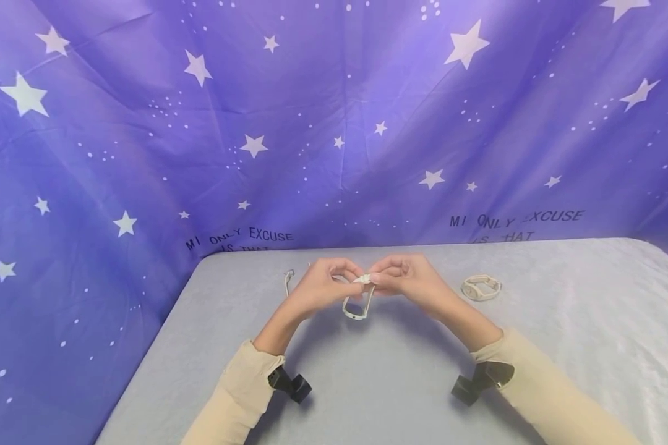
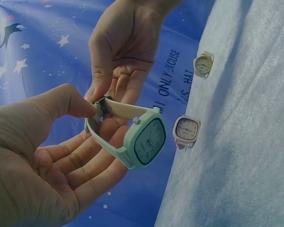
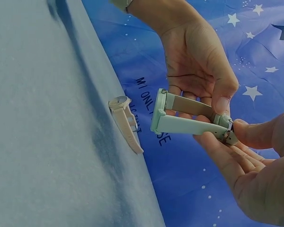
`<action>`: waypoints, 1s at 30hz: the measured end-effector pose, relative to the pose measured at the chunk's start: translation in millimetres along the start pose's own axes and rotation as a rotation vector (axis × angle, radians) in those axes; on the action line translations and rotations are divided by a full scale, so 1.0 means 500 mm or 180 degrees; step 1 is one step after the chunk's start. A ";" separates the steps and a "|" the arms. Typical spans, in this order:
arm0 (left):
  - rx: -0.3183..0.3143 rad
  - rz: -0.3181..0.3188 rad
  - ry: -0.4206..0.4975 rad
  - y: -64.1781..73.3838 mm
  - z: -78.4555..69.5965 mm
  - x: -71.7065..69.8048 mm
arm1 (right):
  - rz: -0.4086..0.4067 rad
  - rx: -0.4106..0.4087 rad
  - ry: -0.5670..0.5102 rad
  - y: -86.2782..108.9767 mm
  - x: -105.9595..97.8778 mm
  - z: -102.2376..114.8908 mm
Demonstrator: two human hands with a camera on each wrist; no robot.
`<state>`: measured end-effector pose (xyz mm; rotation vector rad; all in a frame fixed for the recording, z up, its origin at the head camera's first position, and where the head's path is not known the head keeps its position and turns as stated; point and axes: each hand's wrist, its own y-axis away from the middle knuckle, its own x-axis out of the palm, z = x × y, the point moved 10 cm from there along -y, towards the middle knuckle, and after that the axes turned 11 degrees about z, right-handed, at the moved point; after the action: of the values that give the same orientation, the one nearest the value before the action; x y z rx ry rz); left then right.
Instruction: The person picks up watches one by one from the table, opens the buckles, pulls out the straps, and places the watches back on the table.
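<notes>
A mint-green wristwatch with a squarish case hangs between my two hands above the table, its strap bent into a loop. My left hand pinches the strap near the buckle between thumb and fingers. From the other side, my right hand grips the strap ends at the same spot, thumb pressed on them. The metal buckle shows between the fingertips in the right wrist view, with one strap end by it. Fingers partly hide how far the strap is through the buckle.
On the grey-blue tablecloth, a cream watch lies to the right with its strap looped. Another light watch lies behind my left hand, partly hidden. A purple-blue star-print cloth hangs behind the table.
</notes>
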<state>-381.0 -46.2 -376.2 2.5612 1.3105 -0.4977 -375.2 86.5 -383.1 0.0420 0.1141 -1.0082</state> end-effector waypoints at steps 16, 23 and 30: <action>0.0062 0.0080 -0.0258 0.010 -0.017 0.002 | 0.0080 0.0036 0.0403 0.004 -0.007 0.005; 0.0045 0.0050 -0.0115 0.006 -0.010 0.004 | -0.0123 0.0000 0.0567 0.008 -0.015 0.008; -0.0006 0.0097 -0.0008 0.004 0.000 0.000 | -0.0136 0.0046 0.0479 0.004 -0.014 0.004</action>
<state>-379.3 -47.3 -376.1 2.5739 1.2686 -0.4937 -377.1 93.5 -380.1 0.1292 0.2460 -1.0481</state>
